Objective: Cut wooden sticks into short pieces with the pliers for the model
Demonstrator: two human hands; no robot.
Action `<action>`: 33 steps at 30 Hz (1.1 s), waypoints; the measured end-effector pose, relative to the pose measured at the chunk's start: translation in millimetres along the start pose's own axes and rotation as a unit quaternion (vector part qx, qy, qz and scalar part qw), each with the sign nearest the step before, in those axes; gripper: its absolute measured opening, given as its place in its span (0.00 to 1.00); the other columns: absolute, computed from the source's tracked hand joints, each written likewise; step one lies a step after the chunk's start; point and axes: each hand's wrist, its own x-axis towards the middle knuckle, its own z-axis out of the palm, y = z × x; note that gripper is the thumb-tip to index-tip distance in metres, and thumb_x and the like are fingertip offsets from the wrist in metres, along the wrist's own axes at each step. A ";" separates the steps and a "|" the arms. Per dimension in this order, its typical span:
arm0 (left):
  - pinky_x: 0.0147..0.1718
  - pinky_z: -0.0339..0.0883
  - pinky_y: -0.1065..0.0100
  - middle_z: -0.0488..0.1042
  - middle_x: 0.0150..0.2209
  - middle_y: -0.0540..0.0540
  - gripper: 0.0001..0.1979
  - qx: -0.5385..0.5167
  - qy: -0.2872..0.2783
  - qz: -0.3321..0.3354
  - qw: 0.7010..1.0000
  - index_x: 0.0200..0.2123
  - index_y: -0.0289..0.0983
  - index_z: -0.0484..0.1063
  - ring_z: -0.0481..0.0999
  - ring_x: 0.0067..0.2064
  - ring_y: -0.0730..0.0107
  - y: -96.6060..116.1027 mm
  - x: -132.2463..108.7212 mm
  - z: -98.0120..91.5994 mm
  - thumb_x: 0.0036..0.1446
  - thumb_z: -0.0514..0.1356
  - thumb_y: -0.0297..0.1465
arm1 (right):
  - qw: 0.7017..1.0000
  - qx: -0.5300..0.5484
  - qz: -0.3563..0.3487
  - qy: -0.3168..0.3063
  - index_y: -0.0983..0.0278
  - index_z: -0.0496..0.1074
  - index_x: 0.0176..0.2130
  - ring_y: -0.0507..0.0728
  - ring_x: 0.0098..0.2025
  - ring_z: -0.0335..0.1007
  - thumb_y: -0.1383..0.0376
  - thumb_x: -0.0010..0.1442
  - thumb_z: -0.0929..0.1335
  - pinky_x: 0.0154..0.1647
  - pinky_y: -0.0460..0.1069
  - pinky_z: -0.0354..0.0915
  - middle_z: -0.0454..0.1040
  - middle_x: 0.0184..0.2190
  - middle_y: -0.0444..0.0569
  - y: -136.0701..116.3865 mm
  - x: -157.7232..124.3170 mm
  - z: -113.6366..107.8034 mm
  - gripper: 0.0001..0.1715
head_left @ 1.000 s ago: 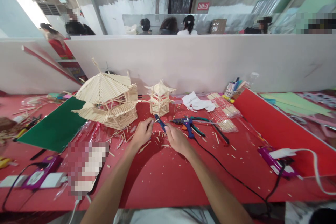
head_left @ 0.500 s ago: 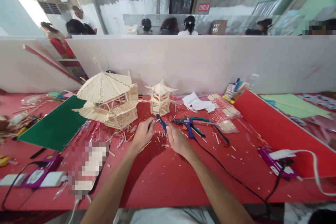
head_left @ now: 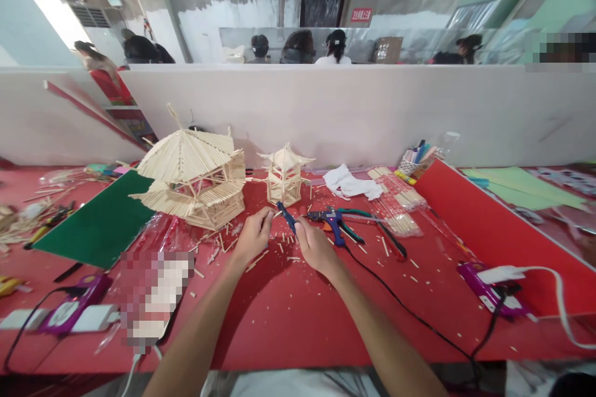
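Blue hand tool [head_left: 287,218], near side of small stick pavilion [head_left: 284,180]

Tool: long axis slants from the right hand [head_left: 317,249] away and leftward, tip toward the pavilion's near base. Right hand: fingers wrapped round the near end. Left hand [head_left: 254,234]: thumb and forefinger pinched on a short wooden stick [head_left: 278,214], crosswise to the tool's far end; contact unclear. Glue gun [head_left: 332,221]: nearer than the pavilion and to its right, unheld.

The red tabletop [head_left: 288,316] carries two stick pavilions [head_left: 190,161], a glue gun [head_left: 333,224] and wood scraps [head_left: 385,246].
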 end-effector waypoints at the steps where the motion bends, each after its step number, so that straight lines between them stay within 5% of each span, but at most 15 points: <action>1: 0.30 0.57 0.71 0.67 0.25 0.51 0.18 0.001 0.001 -0.002 1.000 0.37 0.35 0.70 0.63 0.27 0.73 0.5 0.1 0.3 0.68 0.46 0.39 | 1.000 0.002 -0.002 -0.001 0.63 0.66 0.42 0.56 0.30 0.69 0.60 0.73 0.52 0.32 0.48 0.54 0.72 0.28 0.47 -0.9 -0.3 -0.5 0.19; 33: 0.35 0.61 0.71 0.77 0.33 0.46 0.16 0.078 -0.007 0.008 0.997 0.42 0.37 0.72 0.74 0.32 0.69 -2.9 -0.2 2.8 0.68 0.47 0.36 | 0.999 0.007 0.019 -0.033 0.63 0.66 0.42 0.56 0.31 0.68 0.62 0.73 0.52 0.33 0.49 0.52 0.72 0.30 0.48 -8.9 -0.8 -4.1 0.18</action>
